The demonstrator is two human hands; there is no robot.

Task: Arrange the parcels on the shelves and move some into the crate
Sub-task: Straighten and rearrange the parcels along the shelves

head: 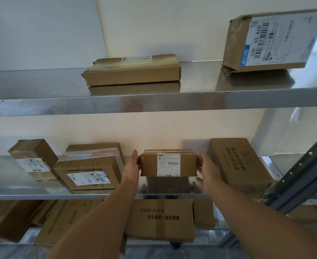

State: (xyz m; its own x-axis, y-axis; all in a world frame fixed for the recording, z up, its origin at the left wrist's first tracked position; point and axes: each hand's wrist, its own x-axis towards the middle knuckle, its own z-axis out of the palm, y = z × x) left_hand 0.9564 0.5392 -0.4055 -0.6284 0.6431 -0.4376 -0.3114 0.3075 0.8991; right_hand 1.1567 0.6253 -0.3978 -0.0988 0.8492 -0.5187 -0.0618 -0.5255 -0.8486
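Hands first: your left hand [133, 165] and right hand [208, 171] grasp the small parcel [168, 162] between them, the left against its left end and the right against its right end, fingers laid over the ends and thumbs toward the front. That parcel sits at the centre of the frame over the middle shelf [23, 189], white label facing you. Whether its base touches the steel or is just clear of it cannot be told; a reflection shows directly beneath. Just right of your right hand stands a large printed box [240, 165], near but apart from the parcel. Left of your left hand lies a taped parcel [90, 167], and further left a narrow labelled parcel [34, 159], both on the same shelf. On the top shelf [41, 85], a flat parcel [133, 71] lies at upper centre, and a tall parcel [270, 40] stands tilted at upper right, well apart from it. Below, at lower centre between your forearms, a box with dark lettering [161, 219] rests on the bottom level among other cartons.
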